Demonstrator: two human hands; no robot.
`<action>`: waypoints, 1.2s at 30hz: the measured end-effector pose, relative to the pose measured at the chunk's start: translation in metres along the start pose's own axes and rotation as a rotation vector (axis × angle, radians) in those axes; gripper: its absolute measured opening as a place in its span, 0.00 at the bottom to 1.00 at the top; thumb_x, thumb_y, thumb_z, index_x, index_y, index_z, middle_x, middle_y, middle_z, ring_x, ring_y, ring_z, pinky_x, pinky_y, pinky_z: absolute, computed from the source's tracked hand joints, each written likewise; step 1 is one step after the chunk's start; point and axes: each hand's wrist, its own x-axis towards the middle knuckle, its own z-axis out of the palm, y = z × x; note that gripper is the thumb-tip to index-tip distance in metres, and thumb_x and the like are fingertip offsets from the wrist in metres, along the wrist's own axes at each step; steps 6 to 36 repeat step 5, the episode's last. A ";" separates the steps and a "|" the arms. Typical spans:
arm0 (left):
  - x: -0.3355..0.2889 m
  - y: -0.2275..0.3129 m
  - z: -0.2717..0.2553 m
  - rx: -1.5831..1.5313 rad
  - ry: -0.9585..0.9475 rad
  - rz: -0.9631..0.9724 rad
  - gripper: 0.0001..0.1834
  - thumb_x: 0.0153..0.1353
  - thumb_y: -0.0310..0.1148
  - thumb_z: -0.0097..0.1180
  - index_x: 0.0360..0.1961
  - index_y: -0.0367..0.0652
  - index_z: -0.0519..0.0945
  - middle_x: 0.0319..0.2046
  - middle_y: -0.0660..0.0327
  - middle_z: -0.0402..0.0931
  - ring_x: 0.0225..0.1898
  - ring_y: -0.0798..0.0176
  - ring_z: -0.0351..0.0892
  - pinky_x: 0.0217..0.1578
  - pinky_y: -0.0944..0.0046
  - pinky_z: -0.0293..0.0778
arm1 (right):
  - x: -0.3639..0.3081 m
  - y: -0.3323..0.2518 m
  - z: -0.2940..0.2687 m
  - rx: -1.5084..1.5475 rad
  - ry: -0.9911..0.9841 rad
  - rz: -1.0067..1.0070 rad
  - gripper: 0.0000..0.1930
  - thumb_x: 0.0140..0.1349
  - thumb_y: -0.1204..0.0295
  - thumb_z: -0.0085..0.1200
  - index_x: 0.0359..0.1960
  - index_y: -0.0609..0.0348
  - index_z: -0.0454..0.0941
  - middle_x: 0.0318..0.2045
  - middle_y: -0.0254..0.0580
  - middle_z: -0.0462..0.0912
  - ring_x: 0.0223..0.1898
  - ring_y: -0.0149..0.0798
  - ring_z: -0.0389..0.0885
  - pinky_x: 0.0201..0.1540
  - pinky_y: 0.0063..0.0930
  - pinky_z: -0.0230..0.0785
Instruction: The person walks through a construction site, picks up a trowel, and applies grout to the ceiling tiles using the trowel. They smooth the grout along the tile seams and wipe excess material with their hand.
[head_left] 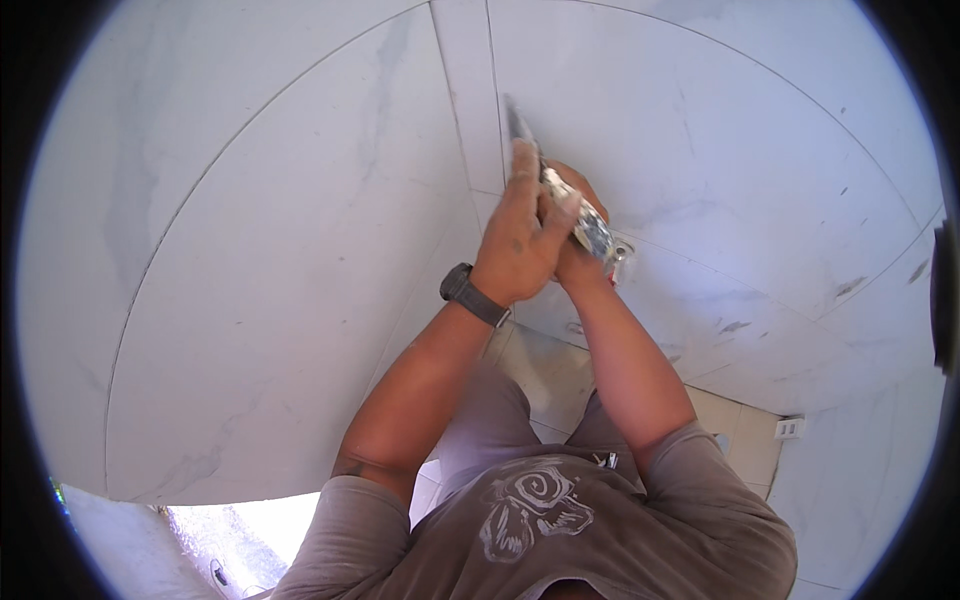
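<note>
A long tool (592,236), caked with pale, crusty stains, slants across my two hands. Its thin grey tip (515,118) is smeared by motion and lies by the narrow upright strip between the wall tiles; I cannot make out its exact kind. My left hand (520,230) presses along the tool's near side, fingers pointing toward the tip and thumb across the body. Behind and to the right, my right hand (582,190) wraps round the body, partly hidden by the tool and the left hand. A dark watch (473,295) is on my left wrist.
Large white marbled tiles (290,230) meet at a corner in front of me, with more tiles (730,130) on the right. A metal fitting (622,250) sits in the wall close to my right wrist. Beige floor tiles (545,375) show below; a white outlet (790,428) is at lower right.
</note>
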 end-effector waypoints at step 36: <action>0.002 0.010 -0.008 -0.159 -0.054 -0.070 0.46 0.75 0.48 0.49 0.75 0.20 0.45 0.58 0.43 0.74 0.64 0.55 0.72 0.70 0.59 0.58 | 0.004 0.006 -0.002 -0.160 -0.019 -0.207 0.17 0.68 0.67 0.63 0.56 0.56 0.81 0.53 0.47 0.85 0.51 0.43 0.86 0.55 0.35 0.77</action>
